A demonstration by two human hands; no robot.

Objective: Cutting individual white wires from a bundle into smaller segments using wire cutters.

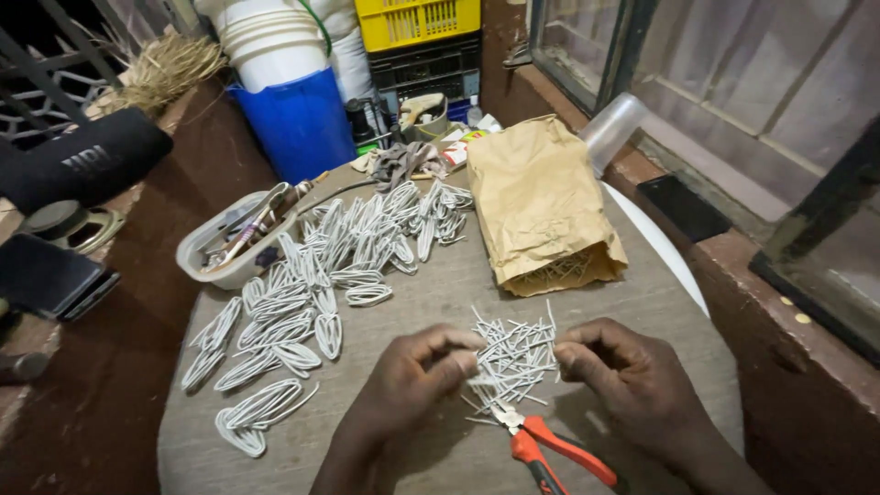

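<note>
My left hand (414, 376) and my right hand (623, 371) sit low on a round wooden table (412, 302), each with fingers pinched at opposite sides of a small heap of short white wire pieces (515, 357). Each hand seems to grip a piece from the heap, though the exact piece is hard to make out. Red-handled pliers (545, 449) lie on the table just below the heap, between my wrists. To the left, many bent white wire loops (312, 284) are spread in rows.
A brown paper bag (541, 206) lies on its side behind the heap, with more wire pieces at its mouth. A white tub of tools (234, 243) stands at the left edge. A blue bucket (298, 124), stacked crates (422, 41) and a black speaker (78, 165) stand behind.
</note>
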